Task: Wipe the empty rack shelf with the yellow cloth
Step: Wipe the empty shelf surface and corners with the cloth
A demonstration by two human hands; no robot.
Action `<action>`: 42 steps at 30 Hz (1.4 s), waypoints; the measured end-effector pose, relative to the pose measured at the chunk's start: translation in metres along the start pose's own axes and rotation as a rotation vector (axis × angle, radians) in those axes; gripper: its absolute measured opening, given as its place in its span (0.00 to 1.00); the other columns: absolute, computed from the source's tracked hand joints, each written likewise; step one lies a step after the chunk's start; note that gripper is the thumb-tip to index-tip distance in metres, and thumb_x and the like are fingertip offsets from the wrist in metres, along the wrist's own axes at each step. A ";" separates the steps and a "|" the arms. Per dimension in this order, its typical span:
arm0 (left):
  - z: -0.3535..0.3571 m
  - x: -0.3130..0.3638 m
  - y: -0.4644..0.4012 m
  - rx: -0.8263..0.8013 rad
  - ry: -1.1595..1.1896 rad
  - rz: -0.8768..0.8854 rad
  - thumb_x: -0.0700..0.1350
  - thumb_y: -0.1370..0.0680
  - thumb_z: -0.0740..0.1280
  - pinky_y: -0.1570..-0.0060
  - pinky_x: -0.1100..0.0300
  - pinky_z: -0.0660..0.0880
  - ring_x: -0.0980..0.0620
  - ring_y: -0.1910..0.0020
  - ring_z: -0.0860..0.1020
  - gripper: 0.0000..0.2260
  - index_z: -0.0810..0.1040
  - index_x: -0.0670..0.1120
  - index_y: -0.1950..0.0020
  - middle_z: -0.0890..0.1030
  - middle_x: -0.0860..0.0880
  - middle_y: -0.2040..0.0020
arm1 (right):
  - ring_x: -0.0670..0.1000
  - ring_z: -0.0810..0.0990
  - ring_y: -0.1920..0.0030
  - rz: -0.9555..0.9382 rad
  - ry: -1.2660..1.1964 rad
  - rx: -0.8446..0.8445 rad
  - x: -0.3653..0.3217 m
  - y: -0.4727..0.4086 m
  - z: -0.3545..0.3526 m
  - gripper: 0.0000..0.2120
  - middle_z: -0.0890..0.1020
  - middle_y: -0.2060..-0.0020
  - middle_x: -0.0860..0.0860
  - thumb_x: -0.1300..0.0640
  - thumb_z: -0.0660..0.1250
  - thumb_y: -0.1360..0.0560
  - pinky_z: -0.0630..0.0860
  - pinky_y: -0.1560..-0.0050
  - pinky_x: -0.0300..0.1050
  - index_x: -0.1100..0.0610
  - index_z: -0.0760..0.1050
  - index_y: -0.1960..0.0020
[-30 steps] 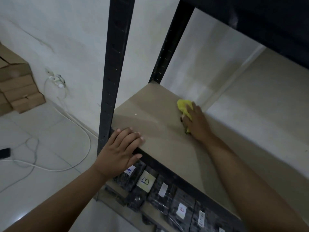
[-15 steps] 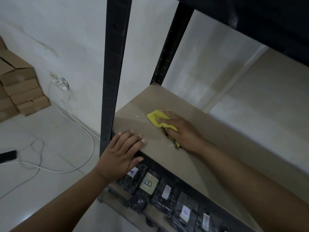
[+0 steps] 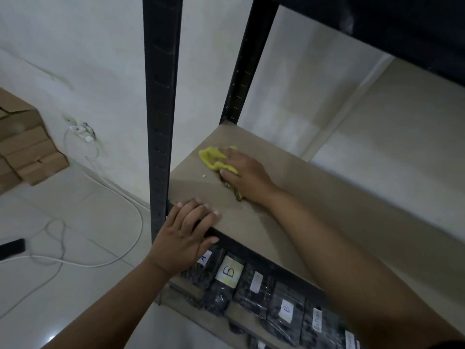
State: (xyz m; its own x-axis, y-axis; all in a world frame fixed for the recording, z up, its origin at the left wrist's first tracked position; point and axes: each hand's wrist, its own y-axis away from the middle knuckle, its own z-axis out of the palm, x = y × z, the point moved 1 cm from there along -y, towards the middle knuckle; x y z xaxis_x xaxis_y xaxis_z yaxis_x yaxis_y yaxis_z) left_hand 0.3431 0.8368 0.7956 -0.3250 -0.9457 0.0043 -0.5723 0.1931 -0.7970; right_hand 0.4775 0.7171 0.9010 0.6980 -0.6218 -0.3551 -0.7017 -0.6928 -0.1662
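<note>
Right hand (image 3: 245,173) is flat on the yellow cloth (image 3: 214,158), palm pressing it onto the brown rack shelf (image 3: 314,205) near the left end, fingers together over the bunched fabric, with a tiny white speck (image 3: 203,176) lying just beside the cloth. Left hand (image 3: 186,235) sits with fingers laid close together over the shelf's front edge, right beside the black front post (image 3: 161,117), gripping nothing. Below, labelled dark packets (image 3: 227,275) line the lower shelf, while white cables (image 3: 105,187) and cardboard boxes (image 3: 27,152) occupy the floor at left.
</note>
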 end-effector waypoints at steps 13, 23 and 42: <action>-0.005 -0.002 0.001 -0.052 -0.039 0.011 0.56 0.19 0.50 0.30 0.53 0.53 0.44 0.40 0.68 0.19 0.67 0.44 0.38 0.67 0.44 0.41 | 0.57 0.64 0.31 0.261 0.109 0.104 0.048 -0.074 0.005 0.21 0.66 0.30 0.56 0.53 0.59 0.22 0.61 0.33 0.47 0.59 0.66 0.31; -0.009 -0.002 0.002 -0.088 -0.010 0.013 0.55 0.19 0.50 0.31 0.52 0.54 0.44 0.39 0.68 0.19 0.67 0.44 0.36 0.67 0.44 0.41 | 0.54 0.78 0.45 0.183 -0.191 0.054 0.027 -0.013 -0.035 0.12 0.81 0.46 0.58 0.57 0.65 0.24 0.70 0.46 0.44 0.62 0.77 0.44; -0.008 -0.005 0.005 -0.076 0.084 0.028 0.52 0.19 0.51 0.30 0.52 0.54 0.44 0.38 0.67 0.18 0.66 0.44 0.34 0.67 0.45 0.39 | 0.52 0.78 0.45 0.249 -0.231 -0.044 0.007 0.015 -0.037 0.12 0.82 0.46 0.57 0.59 0.67 0.26 0.71 0.46 0.44 0.59 0.79 0.44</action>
State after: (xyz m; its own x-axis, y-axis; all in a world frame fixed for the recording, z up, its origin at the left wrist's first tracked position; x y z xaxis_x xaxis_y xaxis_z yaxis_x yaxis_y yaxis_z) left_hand 0.3361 0.8445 0.7967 -0.4016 -0.9151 0.0358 -0.6164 0.2412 -0.7496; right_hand 0.4774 0.6886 0.9297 0.4513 -0.6782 -0.5800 -0.8362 -0.5483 -0.0095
